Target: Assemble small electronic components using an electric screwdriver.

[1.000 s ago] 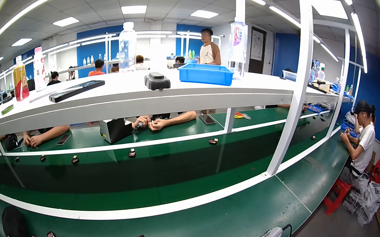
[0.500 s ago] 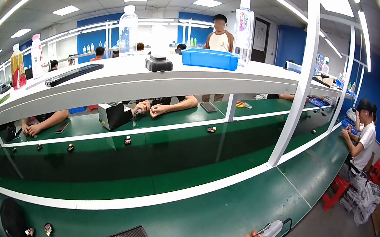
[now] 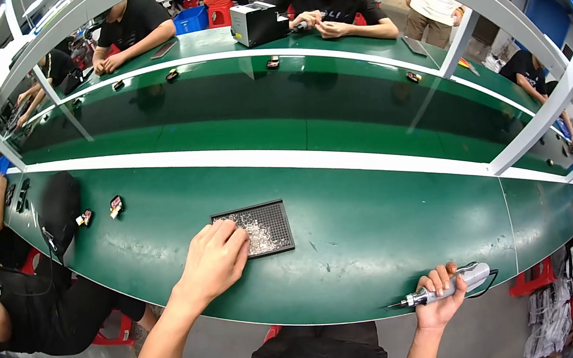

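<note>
My left hand (image 3: 216,257) is over the left side of a black perforated tray (image 3: 278,213), its fingers bent and drawn together. Small shiny metal pieces, perhaps screws (image 3: 259,236), lie scattered in that tray. The fingertips are partly hidden, so whatever they may pinch does not show. At the near edge of the green bench, my right hand (image 3: 442,296) is wrapped round a grey electric screwdriver (image 3: 475,273). Its thin bit points left and a black cord loops from its back end.
Two small assemblies (image 3: 116,206) lie on the bench at left, beside a black cap-like thing (image 3: 60,209). A white rail (image 3: 298,160) separates the bench from a dark belt (image 3: 232,95) carrying several small parts. Co-workers sit opposite and at both sides. A white post (image 3: 544,105) rises at right.
The view has tilted down and shifted, so both hands and forearms show more fully. My left hand stays at the tray, and my right hand keeps hold of the screwdriver.
</note>
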Demonstrator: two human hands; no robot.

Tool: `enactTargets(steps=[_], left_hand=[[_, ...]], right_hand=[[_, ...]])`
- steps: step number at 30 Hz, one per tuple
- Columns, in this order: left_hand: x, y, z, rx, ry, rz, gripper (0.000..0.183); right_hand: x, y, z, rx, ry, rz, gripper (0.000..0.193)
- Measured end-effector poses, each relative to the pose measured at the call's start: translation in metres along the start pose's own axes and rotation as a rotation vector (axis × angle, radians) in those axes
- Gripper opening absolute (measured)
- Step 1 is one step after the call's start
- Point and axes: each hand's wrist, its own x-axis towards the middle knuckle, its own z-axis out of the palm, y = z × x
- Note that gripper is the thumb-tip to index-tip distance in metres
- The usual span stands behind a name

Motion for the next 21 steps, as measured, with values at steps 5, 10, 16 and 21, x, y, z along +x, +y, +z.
enactTargets(steps=[5,10,16,21], left_hand=[[-0.015,-0.004,-0.003,0.016,0.02,-0.037,0.011],[-0.015,0.001,-0.011,0.024,0.002,-0.054,0.011],[0.001,0.001,-0.008,0.027,0.016,-0.047,0.01],[0.007,0.021,-0.011,-0.011,0.06,-0.035,0.008]], right_hand=[[-0.005,0.006,-0.004,-0.003,0.001,0.023,0.013],[-0.012,0.005,-0.003,0.01,-0.003,0.005,0.013],[-0.002,0.002,-0.001,-0.02,-0.023,0.001,0.012],[-0.006,-0.006,0.002,-0.045,0.02,0.039,0.014]])
